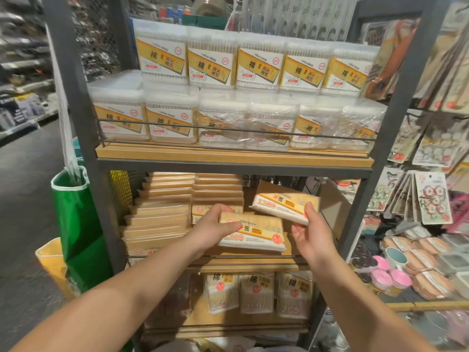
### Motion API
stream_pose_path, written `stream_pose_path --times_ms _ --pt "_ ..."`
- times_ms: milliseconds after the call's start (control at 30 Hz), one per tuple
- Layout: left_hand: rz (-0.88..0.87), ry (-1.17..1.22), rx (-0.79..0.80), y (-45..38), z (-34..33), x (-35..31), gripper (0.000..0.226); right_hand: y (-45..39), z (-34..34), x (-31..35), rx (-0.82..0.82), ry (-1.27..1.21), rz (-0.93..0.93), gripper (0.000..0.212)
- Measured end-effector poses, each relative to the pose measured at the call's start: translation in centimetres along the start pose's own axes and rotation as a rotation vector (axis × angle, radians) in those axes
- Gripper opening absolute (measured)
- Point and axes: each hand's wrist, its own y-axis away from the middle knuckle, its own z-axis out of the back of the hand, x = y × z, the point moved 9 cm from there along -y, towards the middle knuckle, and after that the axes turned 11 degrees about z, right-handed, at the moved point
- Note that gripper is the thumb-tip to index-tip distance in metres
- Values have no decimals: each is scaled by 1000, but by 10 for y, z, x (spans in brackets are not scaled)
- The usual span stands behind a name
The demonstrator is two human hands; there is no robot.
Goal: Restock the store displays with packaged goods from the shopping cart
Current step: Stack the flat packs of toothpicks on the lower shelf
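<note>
My left hand (212, 229) grips a flat toothpick pack (258, 233) by its left end, just in front of the middle shelf (253, 265) of the display rack. My right hand (311, 231) pinches a second toothpick pack (285, 203) by its lower right corner, tilted and held higher and farther back inside the shelf. To the left on the same shelf stand leaning stacks of the same toothpick packs (162, 212). No shopping cart is in view.
The top shelf (233, 154) holds clear cotton swab boxes (210, 64) behind a wire rail. Bagged swabs (256, 293) fill the lower shelf. A green bag (76, 224) hangs at the rack's left post. Hanging cards and pink-lidded jars (388, 278) crowd the right.
</note>
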Motion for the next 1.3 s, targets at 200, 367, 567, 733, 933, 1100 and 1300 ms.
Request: stream_pose_path --times_ms 200,367,567,733,933,1100,1300 --pt "14 -34 -95 26 55 13 25 -9 3 -13 22 27 -146 19" --pt "64 -67 -166 48 104 26 24 -10 -33 -50 192 316 -174 18" --pt "98 -79 -216 67 133 33 26 -20 -74 -91 345 625 -42 27" --pt "106 -53 -209 80 140 40 23 -23 -86 -88 416 1063 151 32" --pt "115 21 -209 87 144 49 26 -25 -89 -77 367 1204 244 40" --pt "107 51 -178 82 132 46 26 -32 -76 -71 350 1138 186 49" --pt "39 -9 -141 64 98 17 27 -3 -75 -46 481 824 3 44"
